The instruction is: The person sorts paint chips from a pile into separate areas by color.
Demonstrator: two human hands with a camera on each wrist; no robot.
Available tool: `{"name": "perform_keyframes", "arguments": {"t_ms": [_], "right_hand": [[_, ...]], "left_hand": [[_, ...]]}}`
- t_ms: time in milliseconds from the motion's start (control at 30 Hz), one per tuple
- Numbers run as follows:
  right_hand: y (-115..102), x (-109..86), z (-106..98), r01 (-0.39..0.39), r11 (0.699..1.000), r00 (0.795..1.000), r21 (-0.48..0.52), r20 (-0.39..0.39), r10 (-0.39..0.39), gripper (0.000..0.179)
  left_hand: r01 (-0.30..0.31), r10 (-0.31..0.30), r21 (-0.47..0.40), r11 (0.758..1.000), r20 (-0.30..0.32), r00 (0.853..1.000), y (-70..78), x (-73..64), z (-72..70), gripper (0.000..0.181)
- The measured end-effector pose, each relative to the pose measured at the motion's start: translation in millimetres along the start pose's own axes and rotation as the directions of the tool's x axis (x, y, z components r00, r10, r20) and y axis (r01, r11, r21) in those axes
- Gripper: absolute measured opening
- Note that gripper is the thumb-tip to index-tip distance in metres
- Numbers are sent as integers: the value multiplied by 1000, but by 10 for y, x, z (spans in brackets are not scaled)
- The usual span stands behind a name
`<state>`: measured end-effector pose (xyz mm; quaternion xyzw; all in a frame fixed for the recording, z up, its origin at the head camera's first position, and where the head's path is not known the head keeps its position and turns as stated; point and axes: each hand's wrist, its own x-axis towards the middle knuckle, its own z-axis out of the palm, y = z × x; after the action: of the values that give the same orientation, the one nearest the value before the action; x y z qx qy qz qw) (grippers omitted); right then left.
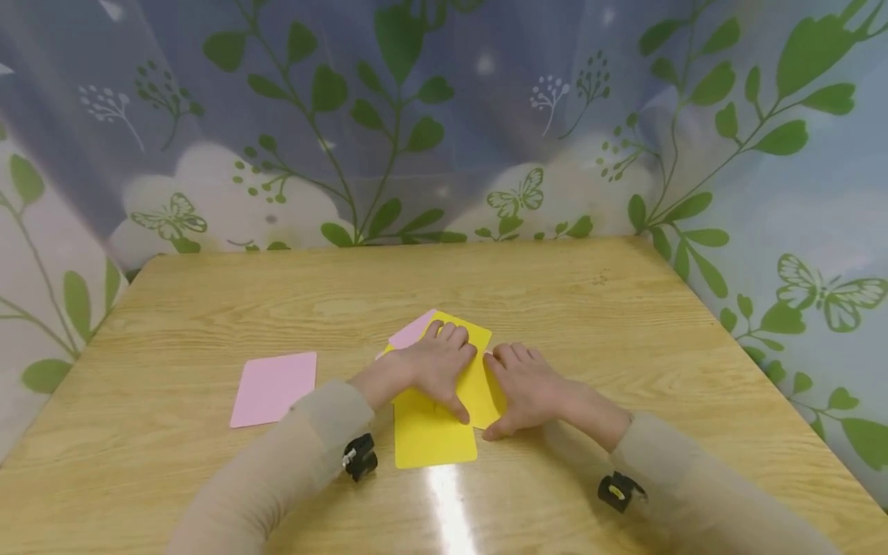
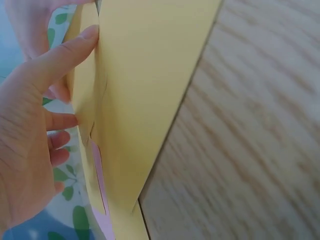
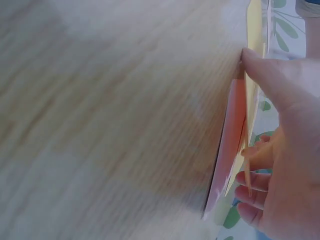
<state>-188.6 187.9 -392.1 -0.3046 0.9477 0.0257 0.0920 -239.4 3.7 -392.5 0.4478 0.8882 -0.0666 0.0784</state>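
Several yellow cards [image 1: 435, 443] lie overlapping on the wooden table, with a pink card [image 1: 411, 330] partly showing beneath them at the back. My left hand [image 1: 437, 366] lies across the yellow cards, its thumb stretched along the surface and touching a card in the left wrist view. At the pile's right side, my right hand [image 1: 530, 389] holds the edge of a yellow card [image 3: 246, 125] between thumb and fingers. That edge looks raised off the table. A pinkish-red card face [image 3: 231, 135] shows below it in the right wrist view.
A separate pink card [image 1: 274, 389] lies flat to the left of the pile, near my left sleeve. Behind the wooden table [image 1: 555, 285] and along its sides hangs a curtain [image 1: 472, 139] printed with leaves and butterflies. Each sleeve has a small black wrist device [image 1: 361, 457].
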Motion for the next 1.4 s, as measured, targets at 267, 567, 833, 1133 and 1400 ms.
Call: {"name": "perform_keyframes", "arguments": {"t_ms": [267, 567, 833, 1133, 1400], "right_hand": [[-21, -4, -35, 20, 1000, 1000, -15, 22, -20, 105], [16, -23, -27, 10, 1000, 997, 18, -82, -8, 103], [80, -42, -33, 9, 998, 974, -55, -227, -22, 106], [103, -53, -26, -28, 997, 964, -76, -266, 6, 111], [177, -93, -27, -91, 996, 961, -6, -263, 86, 121]], "left_hand": [[-7, 7, 2, 1000, 5, 1000, 1, -14, -20, 87], [20, -21, -16, 1000, -38, 999, 9, -71, 50, 118], [79, -67, 68, 995, -161, 985, 60, -58, 66, 118], [108, -76, 120, 987, -242, 967, 130, -41, -20, 122], [126, -90, 141, 982, -239, 967, 235, 50, -65, 124]]}}
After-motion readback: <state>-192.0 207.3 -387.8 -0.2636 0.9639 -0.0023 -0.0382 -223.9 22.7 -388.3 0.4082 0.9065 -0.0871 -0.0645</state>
